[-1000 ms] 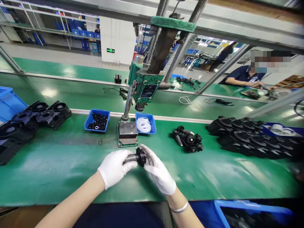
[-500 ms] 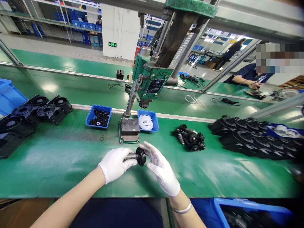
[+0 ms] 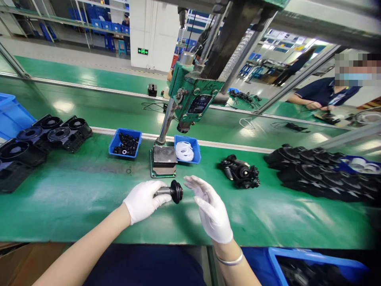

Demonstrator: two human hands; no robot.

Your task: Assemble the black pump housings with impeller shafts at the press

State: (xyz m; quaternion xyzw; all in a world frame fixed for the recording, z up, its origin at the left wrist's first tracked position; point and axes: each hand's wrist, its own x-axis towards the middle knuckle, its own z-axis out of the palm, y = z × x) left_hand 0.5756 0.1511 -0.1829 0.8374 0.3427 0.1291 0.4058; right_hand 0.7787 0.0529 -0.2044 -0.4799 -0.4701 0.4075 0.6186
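My left hand (image 3: 145, 201), in a white glove, is closed round the grey shaft of a black part with a ribbed round head (image 3: 176, 192). The part lies sideways above the green bench, its head pointing right. To the right of that head, my gloved right hand (image 3: 210, 208) is open, fingers stretched and thumb apart, touching nothing. Just beyond both hands stands the metal block (image 3: 164, 155) at the base of a green press (image 3: 195, 97). More dark cylindrical parts (image 3: 240, 171) lie in a heap on the right.
A blue bin of small black parts (image 3: 125, 135) and a blue bin of white rings (image 3: 193, 159) flank the press column. Black housings stand at left (image 3: 61, 134) and right (image 3: 315, 171). A blue crate (image 3: 315, 258) sits below the bench edge. A co-worker (image 3: 327, 93) works beyond.
My right hand has moved right, away from the part's ribbed head, widening the gap. My left hand keeps its hold on the shaft. The view has shifted slightly.
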